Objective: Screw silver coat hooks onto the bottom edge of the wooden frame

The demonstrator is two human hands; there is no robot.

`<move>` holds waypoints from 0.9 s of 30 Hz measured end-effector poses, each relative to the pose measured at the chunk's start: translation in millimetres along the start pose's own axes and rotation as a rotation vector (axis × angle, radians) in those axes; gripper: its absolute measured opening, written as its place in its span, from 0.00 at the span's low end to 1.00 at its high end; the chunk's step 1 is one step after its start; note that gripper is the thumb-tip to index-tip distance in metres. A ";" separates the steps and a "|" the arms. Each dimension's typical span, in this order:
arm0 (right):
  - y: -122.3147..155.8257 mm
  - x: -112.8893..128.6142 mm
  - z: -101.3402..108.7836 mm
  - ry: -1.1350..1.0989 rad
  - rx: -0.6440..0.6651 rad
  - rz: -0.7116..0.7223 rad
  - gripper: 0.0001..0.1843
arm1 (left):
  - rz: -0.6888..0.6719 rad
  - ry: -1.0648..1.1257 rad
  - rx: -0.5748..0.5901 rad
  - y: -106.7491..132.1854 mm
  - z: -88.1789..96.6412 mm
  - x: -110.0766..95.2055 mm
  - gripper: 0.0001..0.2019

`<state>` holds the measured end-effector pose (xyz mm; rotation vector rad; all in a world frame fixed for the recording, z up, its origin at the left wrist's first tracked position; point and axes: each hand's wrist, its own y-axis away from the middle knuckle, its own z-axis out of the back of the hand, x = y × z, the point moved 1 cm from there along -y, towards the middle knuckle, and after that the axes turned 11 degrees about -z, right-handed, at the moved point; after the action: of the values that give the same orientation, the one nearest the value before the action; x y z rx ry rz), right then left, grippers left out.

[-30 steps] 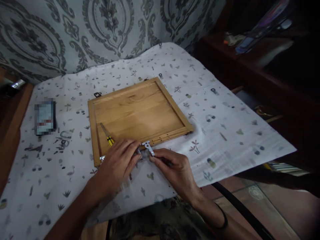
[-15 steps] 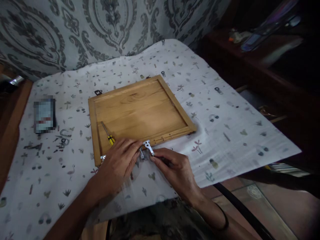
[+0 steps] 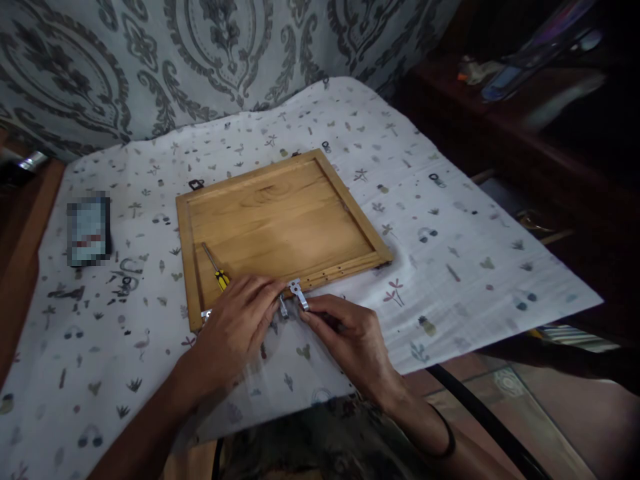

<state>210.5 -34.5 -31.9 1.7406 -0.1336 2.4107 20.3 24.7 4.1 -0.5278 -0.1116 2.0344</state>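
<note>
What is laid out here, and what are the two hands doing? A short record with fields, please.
Surface: patterned cloth
Main item: wooden panel, lying flat
Tool: yellow-handled screwdriver, lying on the panel, untouched
Right hand: pinches a metal bracket at the panel's near edge
Left hand: rests on the same edge, beside the bracket; grip hidden
Far left: small dark object on the cloth

View shifted slightly, small metal piece more exposed at left hand fingertips
</note>
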 end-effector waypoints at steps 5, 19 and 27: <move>0.3 -0.8 0.2 0.029 0.017 0.022 0.06 | -0.065 -0.093 0.001 -2.3 -2.3 0.3 0.15; 0.2 -0.3 1.0 0.080 0.033 0.094 0.07 | -0.091 -0.146 -0.005 -5.4 -6.3 0.2 0.14; -1.1 0.8 1.5 0.115 0.018 0.137 0.08 | -0.070 -0.171 -0.012 -6.8 -6.6 -3.9 0.15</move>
<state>211.8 -33.6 -30.7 1.6446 -0.2242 2.6096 30.1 23.8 1.3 -0.3522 -0.2418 2.0084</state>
